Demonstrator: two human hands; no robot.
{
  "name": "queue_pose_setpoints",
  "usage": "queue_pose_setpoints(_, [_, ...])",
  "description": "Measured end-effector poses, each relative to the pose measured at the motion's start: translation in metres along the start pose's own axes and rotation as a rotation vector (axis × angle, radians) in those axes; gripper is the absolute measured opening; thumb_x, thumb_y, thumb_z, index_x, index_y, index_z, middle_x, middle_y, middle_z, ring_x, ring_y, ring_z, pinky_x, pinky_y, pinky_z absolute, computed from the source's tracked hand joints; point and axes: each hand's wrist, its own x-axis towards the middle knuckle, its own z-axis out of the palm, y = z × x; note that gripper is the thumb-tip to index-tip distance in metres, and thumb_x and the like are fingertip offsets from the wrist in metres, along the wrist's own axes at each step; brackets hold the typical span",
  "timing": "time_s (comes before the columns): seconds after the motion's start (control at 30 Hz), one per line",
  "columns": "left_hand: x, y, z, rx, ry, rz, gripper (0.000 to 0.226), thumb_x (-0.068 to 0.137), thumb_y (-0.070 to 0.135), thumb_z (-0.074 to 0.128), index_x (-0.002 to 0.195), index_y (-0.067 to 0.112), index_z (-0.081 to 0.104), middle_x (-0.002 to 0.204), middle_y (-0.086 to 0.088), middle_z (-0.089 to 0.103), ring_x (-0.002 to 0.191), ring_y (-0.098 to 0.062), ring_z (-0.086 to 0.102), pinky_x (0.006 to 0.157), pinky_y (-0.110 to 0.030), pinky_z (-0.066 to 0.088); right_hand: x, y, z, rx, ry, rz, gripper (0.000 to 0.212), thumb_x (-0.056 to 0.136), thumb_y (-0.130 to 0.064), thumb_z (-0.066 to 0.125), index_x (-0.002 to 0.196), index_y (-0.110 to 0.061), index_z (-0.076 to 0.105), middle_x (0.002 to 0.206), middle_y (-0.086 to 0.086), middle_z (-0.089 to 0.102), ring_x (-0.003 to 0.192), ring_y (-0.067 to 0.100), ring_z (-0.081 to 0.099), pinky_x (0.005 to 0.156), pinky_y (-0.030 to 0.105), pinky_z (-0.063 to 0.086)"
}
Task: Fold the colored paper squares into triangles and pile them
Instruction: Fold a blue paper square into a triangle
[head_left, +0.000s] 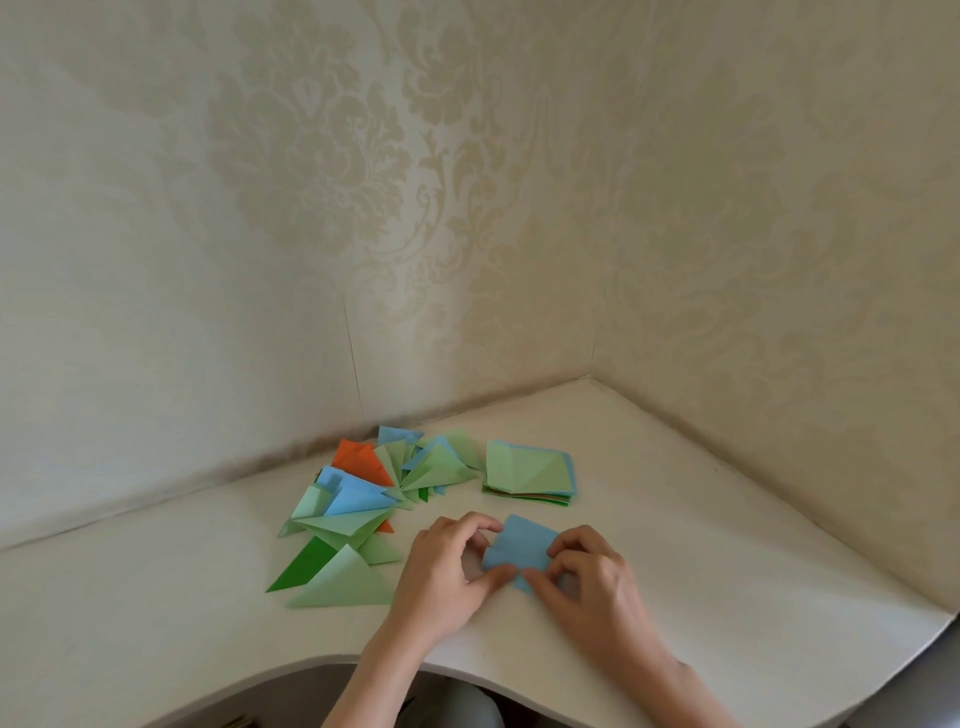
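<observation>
A light blue paper square (519, 548) lies on the white table between my hands. My left hand (447, 566) pinches its left side, with thumb and fingers curled onto the paper. My right hand (587, 577) pinches its right and near corner in the same way. A loose pile of folded triangles (363, 499) in green, blue and orange spreads to the left. A stack of unfolded squares (530, 473), light green on top, sits behind the blue sheet.
The white table (727, 545) fits into a corner of wallpapered walls (467, 208). Its curved front edge runs just below my wrists. Two larger green triangles (332, 574) lie nearest my left hand.
</observation>
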Motion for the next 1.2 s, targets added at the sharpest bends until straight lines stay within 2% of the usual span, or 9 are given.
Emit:
queue_pose_setpoints(0.17, [0.001, 0.003, 0.002, 0.026, 0.01, -0.001, 0.039, 0.069, 0.048, 0.077, 0.103, 0.038, 0.061, 0.075, 0.019, 0.056, 0.086, 0.003, 0.048, 0.081, -0.026, 0.041, -0.001, -0.001, 0.008, -0.005, -0.011, -0.005, 0.035, 0.075, -0.051, 0.065, 0.057, -0.023, 0.054, 0.085, -0.017, 0.046, 0.075, 0.0, 0.054, 0.069, 0.007, 0.038])
queue_pose_setpoints(0.33, [0.004, 0.001, 0.003, -0.012, 0.01, -0.047, 0.037, 0.069, 0.039, 0.08, 0.099, 0.041, 0.058, 0.075, 0.017, 0.056, 0.084, 0.0, 0.049, 0.077, -0.022, 0.041, 0.001, -0.003, 0.003, 0.057, -0.031, 0.027, 0.025, 0.069, -0.033, 0.079, 0.065, -0.024, 0.056, 0.086, -0.013, 0.05, 0.078, -0.001, 0.053, 0.07, 0.005, 0.037])
queue_pose_setpoints(0.57, [0.002, -0.002, -0.001, -0.068, -0.014, -0.057, 0.029, 0.076, 0.019, 0.076, 0.093, 0.036, 0.06, 0.082, 0.015, 0.058, 0.089, -0.005, 0.052, 0.078, -0.02, 0.042, 0.003, 0.001, -0.006, 0.089, -0.158, 0.044, 0.026, 0.069, -0.019, 0.08, 0.085, -0.029, 0.061, 0.092, -0.01, 0.052, 0.086, 0.001, 0.052, 0.075, 0.006, 0.036])
queue_pose_setpoints(0.67, [0.002, 0.0, -0.003, -0.053, -0.04, -0.052, 0.024, 0.081, 0.016, 0.071, 0.094, 0.034, 0.062, 0.095, 0.026, 0.06, 0.094, -0.002, 0.052, 0.083, -0.018, 0.042, 0.004, 0.0, -0.012, 0.091, -0.216, 0.028, 0.036, 0.071, -0.01, 0.074, 0.09, -0.038, 0.061, 0.096, -0.012, 0.054, 0.09, 0.001, 0.053, 0.077, 0.005, 0.036])
queue_pose_setpoints(0.77, [0.002, 0.003, -0.004, -0.04, -0.038, -0.037, 0.022, 0.084, 0.013, 0.068, 0.092, 0.033, 0.064, 0.101, 0.038, 0.054, 0.095, -0.001, 0.053, 0.083, -0.019, 0.044, 0.005, 0.004, -0.019, 0.154, -0.161, 0.014, 0.054, 0.062, 0.005, 0.052, 0.09, -0.038, 0.067, 0.099, -0.014, 0.062, 0.094, 0.003, 0.059, 0.078, 0.009, 0.04])
queue_pose_setpoints(0.87, [0.002, 0.001, -0.003, -0.067, -0.032, -0.015, 0.026, 0.086, 0.006, 0.064, 0.088, 0.032, 0.066, 0.097, 0.034, 0.058, 0.094, -0.003, 0.056, 0.084, -0.025, 0.049, 0.01, 0.012, -0.025, 0.012, -0.107, -0.012, 0.066, 0.053, -0.001, 0.042, 0.101, -0.039, 0.066, 0.107, -0.027, 0.061, 0.102, -0.001, 0.055, 0.086, 0.013, 0.039])
queue_pose_setpoints(0.97, [0.002, 0.002, -0.002, 0.023, -0.03, 0.074, 0.005, 0.088, 0.035, 0.061, 0.089, 0.035, 0.065, 0.089, 0.028, 0.062, 0.094, -0.001, 0.052, 0.082, -0.026, 0.045, 0.017, 0.013, -0.029, -0.07, -0.217, 0.017, 0.063, 0.061, -0.009, 0.044, 0.116, -0.033, 0.064, 0.11, -0.034, 0.054, 0.102, -0.006, 0.051, 0.09, 0.007, 0.034])
queue_pose_setpoints(1.1, [-0.001, 0.006, -0.001, 0.144, -0.077, 0.128, 0.054, 0.068, 0.083, 0.052, 0.095, 0.037, 0.061, 0.1, 0.031, 0.057, 0.106, 0.004, 0.042, 0.092, -0.018, 0.029, 0.021, 0.007, -0.028, 0.017, -0.253, 0.008, 0.047, 0.068, -0.01, 0.054, 0.111, -0.021, 0.069, 0.103, -0.016, 0.064, 0.092, -0.004, 0.057, 0.078, 0.007, 0.041])
queue_pose_setpoints(1.2, [-0.003, 0.008, -0.002, 0.174, -0.104, 0.147, 0.061, 0.058, 0.083, 0.06, 0.099, 0.038, 0.058, 0.109, 0.033, 0.054, 0.112, 0.005, 0.038, 0.095, -0.019, 0.026, 0.019, 0.01, -0.025, -0.013, -0.257, -0.039, 0.035, 0.073, -0.015, 0.058, 0.104, -0.022, 0.073, 0.095, -0.014, 0.057, 0.083, -0.002, 0.057, 0.074, 0.008, 0.041])
